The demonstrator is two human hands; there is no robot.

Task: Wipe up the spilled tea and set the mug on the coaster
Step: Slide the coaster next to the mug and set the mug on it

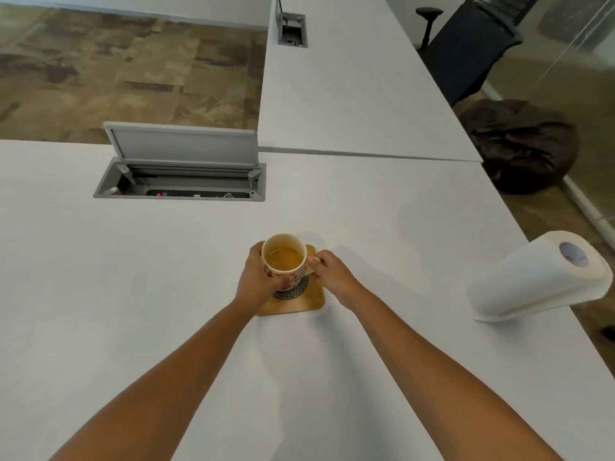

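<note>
Wooden coaster (301, 302) is lying directly beneath the mug (284, 262); left hand (256, 281) is wrapping its body, right hand (331, 276) is pinching the handle; whether the base is touching down cannot be told.

Your left hand (258, 277) wraps around the mug (284, 261) from its nine o'clock side, and your right hand (329, 274) pinches the handle at three o'clock. The mug holds amber tea and sits over the wooden coaster (299, 302), whose dark patterned centre shows beneath it. On the white table (133, 277), a paper towel roll (539, 277) stands at three o'clock, and an open cable hatch (181, 168) lies at eleven o'clock.
</note>
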